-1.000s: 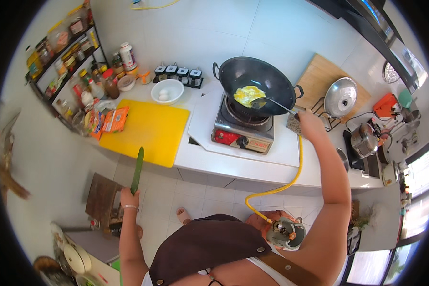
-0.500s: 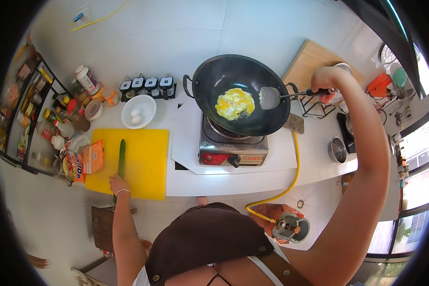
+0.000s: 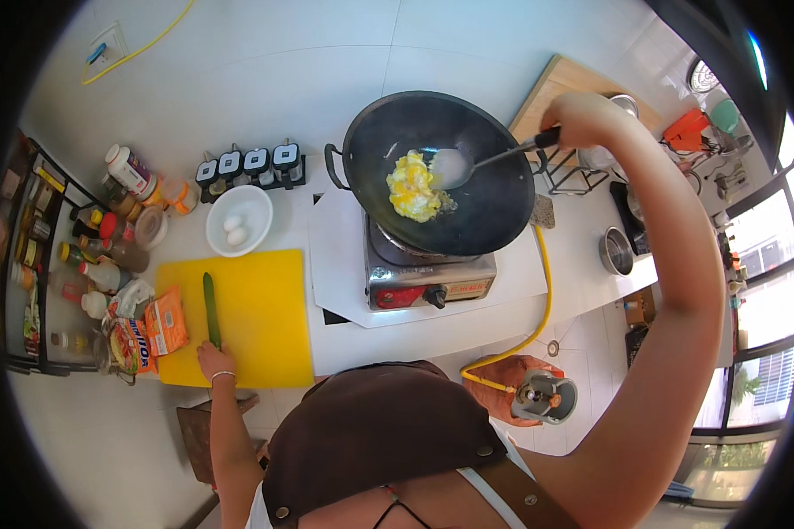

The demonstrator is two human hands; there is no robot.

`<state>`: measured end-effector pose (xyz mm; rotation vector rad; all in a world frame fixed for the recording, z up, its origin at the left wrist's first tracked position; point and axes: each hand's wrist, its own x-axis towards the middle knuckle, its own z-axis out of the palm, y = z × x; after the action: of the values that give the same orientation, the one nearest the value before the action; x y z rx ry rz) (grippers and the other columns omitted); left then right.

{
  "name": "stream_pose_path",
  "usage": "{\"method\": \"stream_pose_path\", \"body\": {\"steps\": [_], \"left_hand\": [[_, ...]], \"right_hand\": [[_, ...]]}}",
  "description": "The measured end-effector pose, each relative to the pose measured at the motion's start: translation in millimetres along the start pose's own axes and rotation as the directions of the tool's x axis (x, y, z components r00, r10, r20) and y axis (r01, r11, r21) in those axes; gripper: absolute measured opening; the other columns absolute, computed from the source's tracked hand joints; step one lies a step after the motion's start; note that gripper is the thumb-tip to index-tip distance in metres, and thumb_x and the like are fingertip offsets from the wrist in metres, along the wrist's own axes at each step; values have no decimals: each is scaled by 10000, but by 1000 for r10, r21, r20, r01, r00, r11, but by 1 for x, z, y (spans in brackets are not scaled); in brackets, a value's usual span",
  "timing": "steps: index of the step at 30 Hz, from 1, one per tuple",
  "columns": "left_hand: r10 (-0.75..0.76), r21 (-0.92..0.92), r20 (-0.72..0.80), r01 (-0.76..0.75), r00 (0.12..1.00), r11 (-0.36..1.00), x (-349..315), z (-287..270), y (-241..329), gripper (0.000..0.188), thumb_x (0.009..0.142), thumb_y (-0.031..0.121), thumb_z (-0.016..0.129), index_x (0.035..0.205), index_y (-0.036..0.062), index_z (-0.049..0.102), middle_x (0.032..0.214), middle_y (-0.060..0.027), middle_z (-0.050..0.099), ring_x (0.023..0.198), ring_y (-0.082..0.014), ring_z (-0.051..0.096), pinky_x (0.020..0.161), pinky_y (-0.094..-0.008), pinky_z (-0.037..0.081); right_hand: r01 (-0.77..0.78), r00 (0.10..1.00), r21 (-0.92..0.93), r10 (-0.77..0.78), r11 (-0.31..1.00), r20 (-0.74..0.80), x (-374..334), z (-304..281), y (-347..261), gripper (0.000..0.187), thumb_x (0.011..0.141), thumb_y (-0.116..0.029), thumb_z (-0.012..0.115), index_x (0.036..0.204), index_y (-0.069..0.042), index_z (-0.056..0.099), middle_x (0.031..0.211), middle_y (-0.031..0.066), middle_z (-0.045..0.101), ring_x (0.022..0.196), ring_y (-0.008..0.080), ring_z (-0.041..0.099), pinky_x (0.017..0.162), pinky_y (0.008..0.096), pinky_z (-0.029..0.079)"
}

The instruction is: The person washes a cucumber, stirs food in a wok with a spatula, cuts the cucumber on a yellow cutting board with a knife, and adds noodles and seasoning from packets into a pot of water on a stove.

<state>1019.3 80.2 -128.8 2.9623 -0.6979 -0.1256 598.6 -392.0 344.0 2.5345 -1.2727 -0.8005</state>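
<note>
A: What are the fingers of the left hand (image 3: 215,360) doing?

B: They curl round the near end of a cucumber (image 3: 210,304), which points away from them across a yellow cutting board (image 3: 265,300); how each finger sits is too small to make out

A: And the right hand (image 3: 580,122)?

B: Its fingers are wrapped round the black handle of a spatula (image 3: 451,169). The shaft slopes down to their left, and the blade dips into a black wok (image 3: 494,207), at the right edge of the cooked egg (image 3: 412,189)

A: So the egg is well left of those fingers?

B: Yes, and a little nearer the body, a yellow and white clump. The wok sits on a gas stove (image 3: 393,280), between the two hands

A: What is around the left fingers?

B: Near them on the left, an orange packet (image 3: 166,322). Farther out, past the cucumber's tip, there is a white bowl (image 3: 263,216) with two whole eggs (image 3: 236,237), and behind it a row of black-lidded jars (image 3: 257,160)

A: And around the right?

B: A pale wooden board (image 3: 563,78) just beyond the fingers, and nearer the body a small metal pot (image 3: 616,251), beside the forearm
</note>
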Motion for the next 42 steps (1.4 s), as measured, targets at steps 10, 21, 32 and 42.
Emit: {"method": "stream_pose_path", "body": {"steps": [10,21,32,42], "left_hand": [[100,-34,-34,-101,994,994,2,-4,-3,379,834,272,634,1037,-23,507,1050,-213,539,976,-392,554,799,-485,488],[181,-39,-23,-182,983,983,6,-12,-13,382,824,280,645,1024,-16,510,1023,-200,540,954,-385,561,777,-481,498],[216,-50,-9,-216,976,975,5,-16,-14,382,819,269,649,1027,-19,509,1021,-203,540,952,-386,559,784,-474,492],[221,-57,-26,-222,975,973,5,-18,-11,374,820,274,640,1015,-19,514,1013,-202,543,946,-383,558,776,-478,491]], "right_hand": [[-213,878,263,66,941,474,-47,-12,-61,324,801,-88,631,1119,-127,678,646,29,602,476,118,532,413,276,412],[-356,911,342,241,870,334,-31,-45,-59,270,878,-163,575,1127,-173,678,591,3,513,462,108,446,414,280,357],[-313,862,148,215,938,459,-57,-26,-62,411,784,-87,655,1189,-153,665,659,50,608,542,147,561,459,287,433],[-217,948,287,131,933,292,-5,-1,-62,364,776,-74,666,1137,-118,678,680,48,602,524,154,531,440,300,419]]}}
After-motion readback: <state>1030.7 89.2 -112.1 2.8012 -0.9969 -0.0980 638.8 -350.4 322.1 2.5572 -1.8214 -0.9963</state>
